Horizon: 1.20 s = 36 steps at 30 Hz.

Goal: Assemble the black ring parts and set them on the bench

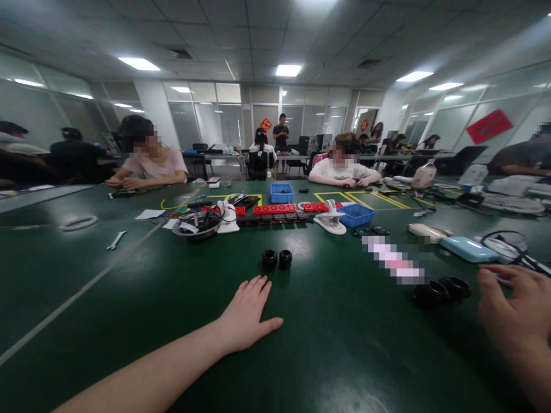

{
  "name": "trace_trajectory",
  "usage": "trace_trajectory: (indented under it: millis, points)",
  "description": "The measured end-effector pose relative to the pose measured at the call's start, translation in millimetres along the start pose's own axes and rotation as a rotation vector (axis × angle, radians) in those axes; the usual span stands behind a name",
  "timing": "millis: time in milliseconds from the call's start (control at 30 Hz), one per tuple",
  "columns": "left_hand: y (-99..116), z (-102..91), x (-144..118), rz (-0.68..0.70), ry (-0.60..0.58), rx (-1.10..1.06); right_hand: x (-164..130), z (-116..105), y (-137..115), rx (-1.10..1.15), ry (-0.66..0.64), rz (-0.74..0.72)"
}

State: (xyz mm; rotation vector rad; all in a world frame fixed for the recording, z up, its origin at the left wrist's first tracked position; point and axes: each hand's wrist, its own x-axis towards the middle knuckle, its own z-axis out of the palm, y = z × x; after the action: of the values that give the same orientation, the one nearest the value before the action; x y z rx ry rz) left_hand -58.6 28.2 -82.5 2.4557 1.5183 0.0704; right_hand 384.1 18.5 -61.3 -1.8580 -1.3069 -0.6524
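My left hand (247,318) lies flat on the green table, palm down, fingers spread and holding nothing. Just beyond its fingertips stand two small black ribbed round parts, a left one (269,261) and a right one (285,259), side by side and apart from the hand. At the right edge, my right hand (516,310) is curled with thumb and fingers drawn together. A small pale bit shows between them, too little to name. Left of that hand sit two more black hollow round parts, one (430,293) and another (456,288), close together.
Red socket strips (275,209), a white clamp (330,219), a blue bin (356,215) and a metal bowl (196,229) of cables line the table's middle. A wrench (116,240) lies left; a light-blue case (468,249) lies right. Two people sit opposite.
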Motion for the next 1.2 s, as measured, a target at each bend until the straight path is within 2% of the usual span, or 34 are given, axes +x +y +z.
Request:
trace_trajectory:
  millis: [100, 167, 233, 300, 333, 367, 500, 667, 767, 833, 967, 1200]
  points:
    - [0.6, -0.8, -0.9, 0.005, 0.006, -0.001, -8.6, -6.7, -56.0, 0.205, 0.050, -0.259]
    - [0.8, -0.5, -1.0, 0.006, 0.010, 0.000, -15.4, -6.4, -102.0, 0.338, -0.028, -0.477]
    - [1.2, 0.2, -0.7, 0.007, 0.016, 0.003, -21.2, -0.4, -148.8, 0.379, -0.134, -0.587]
    - [1.9, 0.5, -0.2, 0.010, 0.025, 0.006, -25.5, 11.1, -192.1, 0.402, -0.230, -0.663]
    - [2.3, 0.5, 0.0, 0.012, 0.030, 0.008, -27.2, 18.4, -211.5, 0.399, -0.350, -0.696]
    - [2.8, 0.2, 0.3, 0.014, 0.035, 0.010, -28.9, 26.7, -229.3, 0.393, -0.408, -0.730]
    - [4.5, -0.4, 0.3, 0.018, 0.052, 0.019, -35.6, 64.1, -282.1, 0.370, -0.539, -0.863]
    - [2.4, 4.0, 1.4, 0.035, 0.079, 0.010, -43.1, 103.0, -311.8, 0.290, -0.612, -0.936]
    - [-6.9, 0.5, 5.5, 0.110, 0.202, -0.069, -46.7, 112.5, -319.5, 0.245, -0.653, -0.995]
    - [-17.6, -6.5, 10.2, 0.162, 0.285, -0.141, -47.5, 113.4, -323.2, 0.215, -0.674, -1.019]
    - [-41.2, -17.2, 22.0, 0.100, 0.444, -0.223, -44.1, 111.2, -327.4, 0.165, -0.716, -1.039]
    - [-53.8, -5.5, 28.3, 0.090, 0.740, -0.360, -49.8, 95.8, -328.2, 0.223, -0.768, -1.115]
